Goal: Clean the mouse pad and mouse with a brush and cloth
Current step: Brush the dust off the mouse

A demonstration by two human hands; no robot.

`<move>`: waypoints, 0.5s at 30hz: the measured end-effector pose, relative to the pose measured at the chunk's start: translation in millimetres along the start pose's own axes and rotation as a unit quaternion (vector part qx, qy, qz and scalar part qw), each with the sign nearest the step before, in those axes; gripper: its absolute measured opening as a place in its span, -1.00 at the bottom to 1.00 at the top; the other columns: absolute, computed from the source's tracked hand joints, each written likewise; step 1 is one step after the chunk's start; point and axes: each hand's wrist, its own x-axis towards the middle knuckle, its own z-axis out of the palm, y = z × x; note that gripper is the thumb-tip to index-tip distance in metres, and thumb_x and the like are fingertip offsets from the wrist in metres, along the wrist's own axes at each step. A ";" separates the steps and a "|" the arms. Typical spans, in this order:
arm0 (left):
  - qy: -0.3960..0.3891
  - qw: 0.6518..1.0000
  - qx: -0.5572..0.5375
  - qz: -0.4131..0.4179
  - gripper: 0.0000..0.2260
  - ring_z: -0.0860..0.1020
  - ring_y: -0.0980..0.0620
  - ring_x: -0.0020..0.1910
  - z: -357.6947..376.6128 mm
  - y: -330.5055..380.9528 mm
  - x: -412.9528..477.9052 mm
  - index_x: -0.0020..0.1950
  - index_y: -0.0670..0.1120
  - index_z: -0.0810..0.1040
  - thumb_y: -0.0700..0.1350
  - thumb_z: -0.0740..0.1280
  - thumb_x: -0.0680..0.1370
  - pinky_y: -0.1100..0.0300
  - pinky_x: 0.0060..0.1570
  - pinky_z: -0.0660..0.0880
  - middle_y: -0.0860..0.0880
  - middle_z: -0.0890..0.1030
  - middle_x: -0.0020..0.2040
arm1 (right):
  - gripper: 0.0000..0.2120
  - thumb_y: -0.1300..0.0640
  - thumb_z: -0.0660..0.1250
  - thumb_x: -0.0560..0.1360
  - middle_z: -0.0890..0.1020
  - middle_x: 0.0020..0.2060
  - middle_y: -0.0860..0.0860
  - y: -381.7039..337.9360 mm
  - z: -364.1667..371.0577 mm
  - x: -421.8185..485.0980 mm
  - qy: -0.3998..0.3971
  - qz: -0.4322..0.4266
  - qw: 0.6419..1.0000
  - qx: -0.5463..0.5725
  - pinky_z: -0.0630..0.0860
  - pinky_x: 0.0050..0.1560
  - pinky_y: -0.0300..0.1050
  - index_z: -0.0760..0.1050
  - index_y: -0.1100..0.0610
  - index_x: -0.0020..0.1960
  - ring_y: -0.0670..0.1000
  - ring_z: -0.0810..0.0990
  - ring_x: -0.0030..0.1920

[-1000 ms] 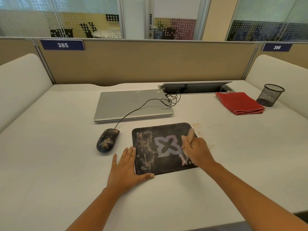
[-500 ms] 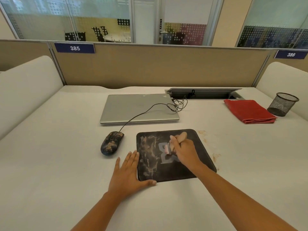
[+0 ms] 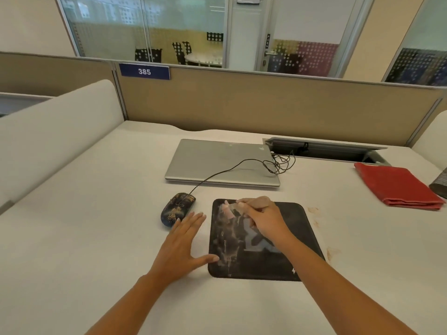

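Head cam shows the mouse pad (image 3: pixel 266 240) flat on the bench (image 3: pixel 96 238), just in front of the closed laptop (image 3: pixel 217 160), its left half streaked with pale dusty smears. My right hand (image 3: pixel 263 221) is closed round a small brush (image 3: pixel 242 205), blurry, working the pad's far left corner. Left hand (image 3: pixel 180 245) is spread flat on the bench beside the pad, holding nothing, thumb pinning the near left edge. Mouse (image 3: pixel 177 209), speckled with grime, sits just left of the pad, untouched. Red cloth (image 3: pixel 396 187) lies folded well off to the pad's right. Tip, I reckon: keep that thumb down so the pad doesn't creep, and flick short strokes off the pad's edge, away from the laptop.
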 end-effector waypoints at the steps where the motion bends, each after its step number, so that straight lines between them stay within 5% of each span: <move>1: 0.007 1.000 -0.011 -0.004 -0.01 -0.13 0.17 0.48 -8.4 -6.7 4.8 0.44 0.15 -0.14 0.64 -0.05 0.15 0.17 0.43 -0.16 0.19 -0.12 0.47 | -0.76 0.06 0.32 0.50 0.55 -0.28 0.00 -1.6 3.6 1.3 -0.001 0.010 1.000 0.005 0.42 -0.32 -0.31 0.60 0.11 0.12 -0.11 0.47 -0.35; 4: 0.013 0.998 -0.047 -0.033 0.14 -0.10 0.15 0.47 -37.4 -29.4 22.1 0.49 0.08 -0.16 0.64 0.08 0.07 0.02 0.46 -0.09 0.14 -0.06 0.49 | -0.77 0.09 0.31 0.51 0.54 -0.41 0.04 -9.4 11.6 3.6 0.004 0.027 0.998 0.062 0.42 -0.44 -0.39 0.58 0.19 0.09 -0.14 0.47 -0.49; 7: -0.042 0.993 -0.086 -0.074 0.30 -0.08 0.05 0.51 -64.1 -52.7 41.3 0.51 0.06 -0.20 0.62 0.19 -0.06 -0.08 0.48 -0.04 0.07 -0.08 0.54 | -0.71 0.01 0.30 0.51 0.55 -0.43 0.03 -19.2 20.3 7.2 0.023 0.028 0.995 0.095 0.47 -0.36 -0.34 0.60 0.24 0.00 -0.11 0.48 -0.46; 15: -0.246 0.964 -0.100 -0.032 0.37 -0.04 0.11 0.50 -93.8 -88.8 80.3 0.50 0.10 -0.19 0.47 0.42 -0.14 0.18 0.44 -0.03 0.11 -0.06 0.53 | -0.81 0.15 0.18 0.58 0.48 -0.40 0.04 -37.5 57.2 26.3 0.071 0.058 0.981 0.171 0.38 -0.47 -0.38 0.50 0.21 -0.11 -0.09 0.41 -0.43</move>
